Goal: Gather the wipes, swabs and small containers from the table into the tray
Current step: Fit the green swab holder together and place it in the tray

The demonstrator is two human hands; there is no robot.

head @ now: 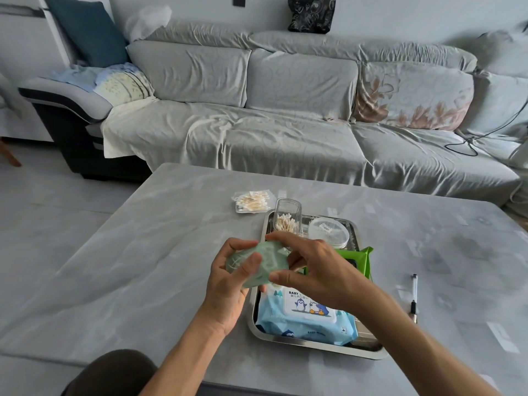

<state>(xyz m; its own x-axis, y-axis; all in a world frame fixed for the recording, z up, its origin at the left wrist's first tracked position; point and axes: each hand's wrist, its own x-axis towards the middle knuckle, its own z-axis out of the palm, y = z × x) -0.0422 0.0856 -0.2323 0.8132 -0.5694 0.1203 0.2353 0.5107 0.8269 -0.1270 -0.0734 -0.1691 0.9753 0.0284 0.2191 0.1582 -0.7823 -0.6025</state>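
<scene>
A small pale green packet (267, 260) is held between both hands just above the left edge of the steel tray (254, 318). My left hand (228, 284) grips its left side and my right hand (311, 270) pinches its right side. In the tray lie a blue baby wipes pack (305, 318), a clear box of cotton swabs (287, 217), a round clear container (328, 231) and a green box (361, 260), partly hidden by my right hand. A bag of cotton swabs (253, 202) lies on the table beyond the tray.
A pen (414, 298) lies on the grey table (128, 267) to the right of the tray. A grey sofa (285, 124) stands behind the table. My knee (114, 372) shows at the near edge.
</scene>
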